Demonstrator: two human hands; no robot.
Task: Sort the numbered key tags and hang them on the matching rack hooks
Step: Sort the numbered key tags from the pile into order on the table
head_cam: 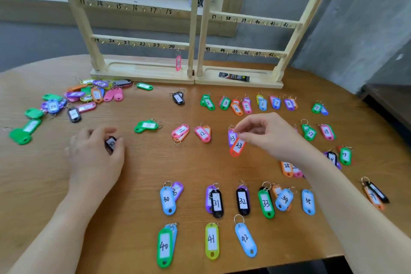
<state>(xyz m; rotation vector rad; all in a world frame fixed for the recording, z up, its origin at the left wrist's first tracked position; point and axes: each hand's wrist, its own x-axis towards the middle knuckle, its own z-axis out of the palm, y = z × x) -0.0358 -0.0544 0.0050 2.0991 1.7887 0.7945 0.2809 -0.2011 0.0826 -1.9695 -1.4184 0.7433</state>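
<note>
Wooden worktop (pixel 138 173) against grey walls: left hand (pixel 95 151) grips a black tag (pixel 111 143), right hand (pixel 269 134) pinches orange tag 23 (pixel 238 147) before two racks (pixel 144 40)

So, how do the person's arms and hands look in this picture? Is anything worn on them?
Both forearms are bare up to the frame's edge; no sleeves are visible. The left hand and the right hand carry no gloves, and I can see no rings, watch or bracelet on them. The fingernails look short and unpainted, though the picture is a little soft there.
</note>
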